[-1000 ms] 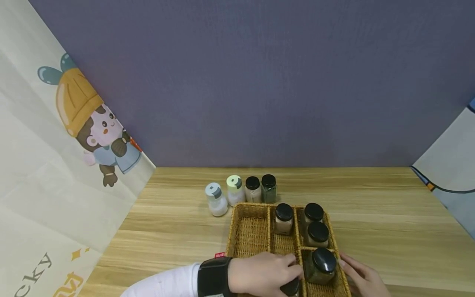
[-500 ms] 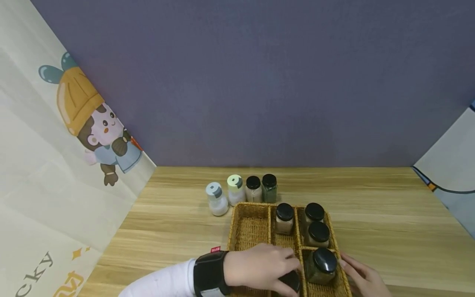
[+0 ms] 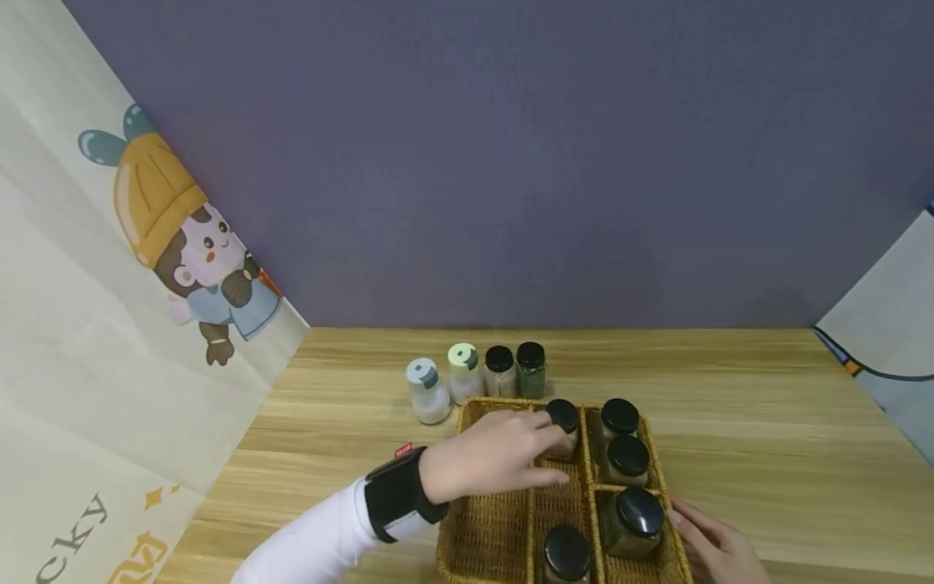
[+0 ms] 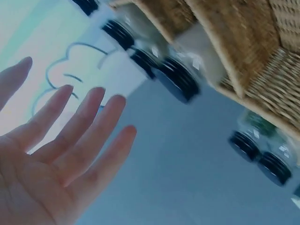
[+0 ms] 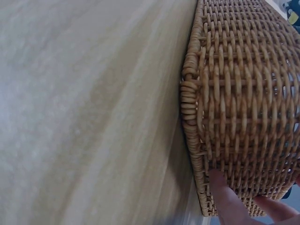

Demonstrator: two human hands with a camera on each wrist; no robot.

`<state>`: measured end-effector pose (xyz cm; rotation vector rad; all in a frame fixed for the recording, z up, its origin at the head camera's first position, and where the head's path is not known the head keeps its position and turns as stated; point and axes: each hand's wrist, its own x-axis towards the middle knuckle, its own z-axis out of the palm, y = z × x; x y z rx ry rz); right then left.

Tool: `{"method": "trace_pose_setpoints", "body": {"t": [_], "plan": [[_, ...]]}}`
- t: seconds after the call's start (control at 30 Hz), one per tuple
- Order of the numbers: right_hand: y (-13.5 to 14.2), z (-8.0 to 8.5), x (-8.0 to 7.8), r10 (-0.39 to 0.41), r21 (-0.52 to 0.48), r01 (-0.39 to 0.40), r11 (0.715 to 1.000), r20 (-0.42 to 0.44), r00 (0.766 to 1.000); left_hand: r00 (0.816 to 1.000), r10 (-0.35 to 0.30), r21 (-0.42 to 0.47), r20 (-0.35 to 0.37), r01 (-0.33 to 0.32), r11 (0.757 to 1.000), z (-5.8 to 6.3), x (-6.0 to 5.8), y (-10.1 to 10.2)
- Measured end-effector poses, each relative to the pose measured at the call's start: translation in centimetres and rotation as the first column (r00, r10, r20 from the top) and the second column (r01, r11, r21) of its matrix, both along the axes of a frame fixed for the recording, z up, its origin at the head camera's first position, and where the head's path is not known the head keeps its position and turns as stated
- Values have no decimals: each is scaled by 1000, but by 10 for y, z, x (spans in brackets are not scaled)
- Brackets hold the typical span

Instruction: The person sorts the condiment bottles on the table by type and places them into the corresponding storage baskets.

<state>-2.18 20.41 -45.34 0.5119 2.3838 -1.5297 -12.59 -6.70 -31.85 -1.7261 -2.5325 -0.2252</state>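
Note:
Over the left and middle compartments of a woven basket (image 3: 485, 539), my left hand (image 3: 503, 450) hovers with fingers extended and holds nothing; its fingertips overlap the rear black-lidded jar (image 3: 562, 415) in the head view. The left wrist view shows that same hand (image 4: 56, 164) spread, apart from the jars. A front black-lidded jar (image 3: 567, 553) stands in the middle compartment, nearer me. My right hand (image 3: 715, 542) rests against the basket's outer right side, its fingers (image 5: 227, 199) touching the wicker wall in the right wrist view.
Two black-lidded jars (image 3: 628, 456) fill the rear right compartment; a larger dark-lidded jar (image 3: 636, 519) stands in the front right one. Behind the basket are two shakers (image 3: 429, 393) with pale tops and two small black-capped bottles (image 3: 531, 371). A dark purple wall (image 3: 554, 162) rises behind the table.
My left hand has let go of the front jar in the middle compartment and moved up and back toward the rear jar. The front jar stays upright there. The right hand has hardly moved.

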Motion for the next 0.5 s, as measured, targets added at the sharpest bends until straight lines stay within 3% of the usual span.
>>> {"method": "trace_pose_setpoints", "body": {"t": [0.2, 0.4, 0.5], "plan": [[0, 0, 0, -4, -13, 4, 1000, 9, 1000, 988, 106, 44, -108, -102, 994, -4, -23, -2], [0, 0, -1, 2, 12, -3, 1000, 8, 1000, 973, 174, 63, -154, -166, 984, -4, -39, -3], [-1, 0, -1, -23, -33, 24, 999, 19, 1000, 967, 189, 77, -170, -179, 981, -1, -45, -1]]}}
